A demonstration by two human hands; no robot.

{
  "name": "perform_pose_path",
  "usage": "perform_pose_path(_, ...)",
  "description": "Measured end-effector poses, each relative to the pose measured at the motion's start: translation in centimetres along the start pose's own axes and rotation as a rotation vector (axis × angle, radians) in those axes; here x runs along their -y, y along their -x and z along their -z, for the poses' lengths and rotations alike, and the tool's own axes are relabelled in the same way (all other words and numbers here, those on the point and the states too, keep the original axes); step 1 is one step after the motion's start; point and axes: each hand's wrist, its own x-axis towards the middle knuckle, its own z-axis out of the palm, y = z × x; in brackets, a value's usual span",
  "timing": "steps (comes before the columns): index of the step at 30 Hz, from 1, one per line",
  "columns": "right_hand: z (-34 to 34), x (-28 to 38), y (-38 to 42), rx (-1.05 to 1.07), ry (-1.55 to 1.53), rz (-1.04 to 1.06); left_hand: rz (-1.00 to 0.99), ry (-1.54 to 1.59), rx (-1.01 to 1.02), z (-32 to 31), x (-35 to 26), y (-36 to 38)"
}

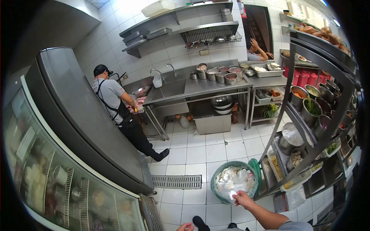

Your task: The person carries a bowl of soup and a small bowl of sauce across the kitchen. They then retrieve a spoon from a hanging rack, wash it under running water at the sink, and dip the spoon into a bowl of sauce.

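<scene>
Over the near rim of a green round bin [214,184], my right hand [243,198] has its fingers closed on a small whitish, translucent item [233,195], which looks like plastic. Crumpled clear bags and light-coloured waste [236,178] fill the bin, and its green lid [255,171] leans at the right side. My left hand [185,227] is low at the bottom edge, partly cut off by the frame. Its fingers look curled, and whether they hold anything is too small to tell.
A co-worker [115,96] handles meat at the left by a sink counter [181,92]. A tall rack [285,169] with metal pots stands right of the bin. A glass-door fridge [69,177] fills the left. Another person [256,52] shows through an opening. A drain grate [177,181] crosses the floor.
</scene>
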Motion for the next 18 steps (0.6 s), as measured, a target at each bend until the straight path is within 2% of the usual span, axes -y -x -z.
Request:
perform_pose_path(3,0.3,-1.3,-5.4,-0.177,-0.014,0.011,-0.201,-0.289,-0.075,2.7,9.9,-4.3)
perform_pose_path(8,2.0,-3.6,-11.6,-0.459,-0.164,-0.111,-0.186,-0.328,-0.137,10.0,11.5,-11.8)
perform_pose_path(10,2.6,-4.2,-13.0,-0.541,-0.121,-0.147,-0.233,-0.337,-0.162,13.8,10.4,-15.7)
perform_pose_path(13,2.5,-4.4,-15.1,-0.632,-0.153,-0.169,-0.233,-0.395,-0.166,18.4,4.6,-20.3)
perform_pose_path(18,1.1,-3.4,-15.6,-0.782,-0.137,-0.173,-0.212,-0.312,0.045,20.9,-6.1,-30.2)
